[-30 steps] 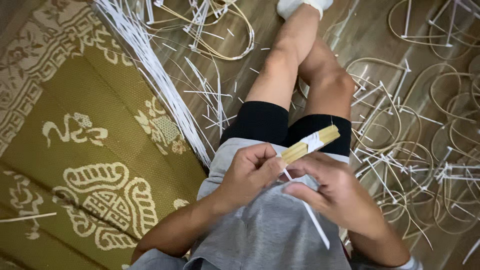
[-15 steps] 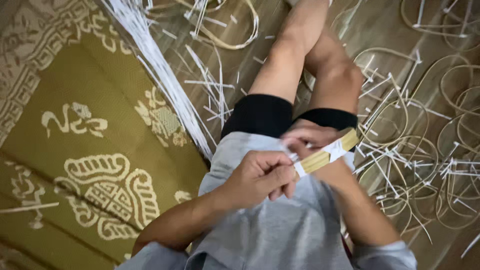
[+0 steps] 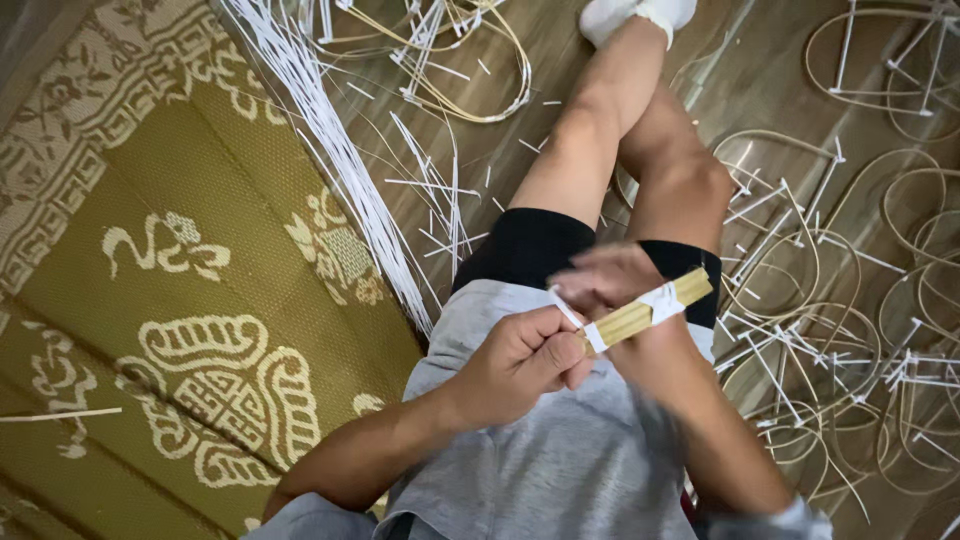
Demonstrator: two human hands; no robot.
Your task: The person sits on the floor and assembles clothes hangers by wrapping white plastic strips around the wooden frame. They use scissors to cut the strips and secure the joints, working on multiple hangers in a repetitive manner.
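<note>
A short bundle of bamboo sticks (image 3: 640,312), bound with white strips at two places, is held over my lap. My left hand (image 3: 525,358) is closed around its near end. My right hand (image 3: 608,280), blurred by motion, sits over the bundle's middle and pinches a thin white strip (image 3: 566,306) at the nearer binding. My legs, in black shorts, stretch away across the wooden floor.
A long sheaf of white strips (image 3: 330,150) lies along the edge of a gold patterned mat (image 3: 170,290) on the left. Loose white offcuts (image 3: 440,190) litter the floor. Several bent bamboo hoops tied with white strips (image 3: 850,300) lie to the right.
My right hand has moved from under the bundle to over its top, carrying the white strip around the nearer binding. The bundle has tilted a little and shifted right.
</note>
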